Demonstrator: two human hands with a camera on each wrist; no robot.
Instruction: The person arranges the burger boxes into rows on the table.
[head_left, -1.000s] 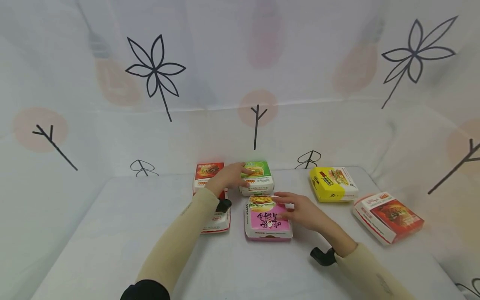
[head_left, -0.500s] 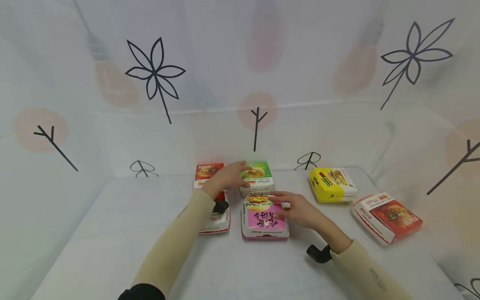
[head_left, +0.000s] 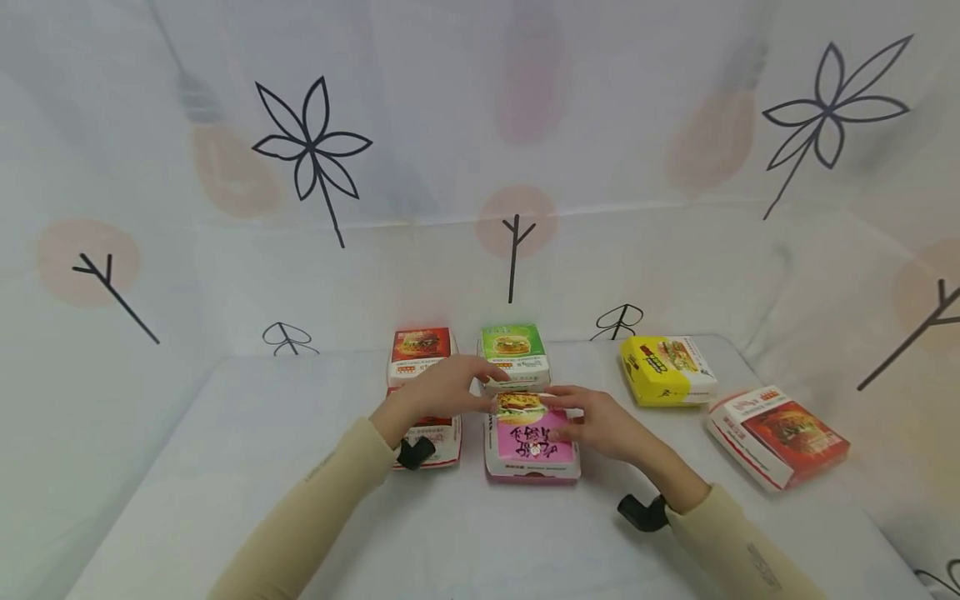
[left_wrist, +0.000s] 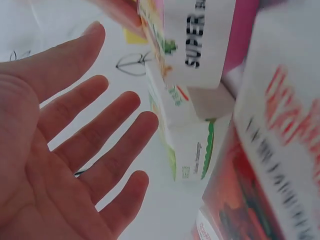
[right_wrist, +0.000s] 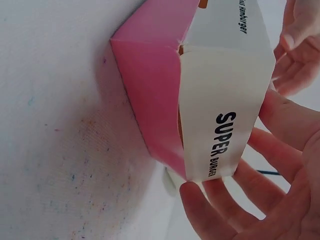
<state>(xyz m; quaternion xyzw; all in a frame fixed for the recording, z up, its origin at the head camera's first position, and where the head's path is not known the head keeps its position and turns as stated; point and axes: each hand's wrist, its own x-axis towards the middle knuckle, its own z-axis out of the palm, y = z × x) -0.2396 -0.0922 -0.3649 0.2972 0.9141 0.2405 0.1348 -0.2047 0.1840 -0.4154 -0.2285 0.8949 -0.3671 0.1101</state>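
A pink-and-white burger box (head_left: 536,442) lies flat on the table, in the near row. My right hand (head_left: 603,425) rests at its right side and far corner. In the right wrist view that hand's fingers (right_wrist: 220,210) lie loosely extended along the wall marked "SUPER BURGER". Above the box's far left corner is my left hand (head_left: 446,387), its fingers spread and holding nothing in the left wrist view. Directly behind the pink box sits a green-and-white burger box (head_left: 516,346). Left of these stand two red-and-white burger boxes, the far one (head_left: 420,346) fully visible on top, the near one (head_left: 442,442) partly behind my left hand.
A yellow burger box (head_left: 660,371) stands at the back right. Another red-and-white burger box (head_left: 787,433) lies angled near the right edge of the white-covered table (head_left: 225,483). A printed cloth (head_left: 420,275) hangs behind. Each sleeve carries a black wrist camera mount.
My left hand has come back from the green box toward the pink box. The pink box shifted slightly left with my right hand against it, then stayed about there.
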